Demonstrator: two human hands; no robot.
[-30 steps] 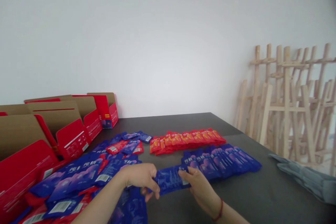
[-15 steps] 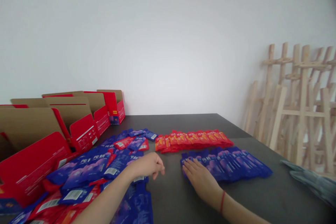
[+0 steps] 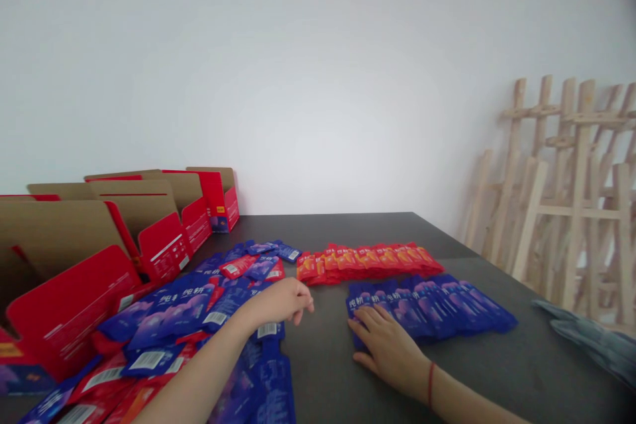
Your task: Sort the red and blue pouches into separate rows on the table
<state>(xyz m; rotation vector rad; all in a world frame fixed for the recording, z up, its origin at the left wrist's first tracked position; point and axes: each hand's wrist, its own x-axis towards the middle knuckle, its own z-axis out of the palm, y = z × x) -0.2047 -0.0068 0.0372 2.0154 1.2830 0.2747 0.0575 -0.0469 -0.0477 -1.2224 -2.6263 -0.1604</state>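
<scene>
My right hand lies with fingers spread on the near left end of a row of overlapping blue pouches. A red band circles that wrist. My left hand hovers at the right edge of a mixed heap of pouches, its fingers curled in and nothing showing in them. In the heap, blue pouches and red pouches lie loose, some with barcodes up. Behind the blue row runs a row of overlapping red pouches.
Open red cardboard boxes with brown insides line the left side. Wooden easels lean at the wall on the right. Crumpled grey-green plastic lies on the right edge of the dark table.
My right hand has drawn slightly back toward me, with its thumb and fingers spread wider, baring the leftmost blue pouch's top. The left hand stays nearly still. The view has shifted slightly.
</scene>
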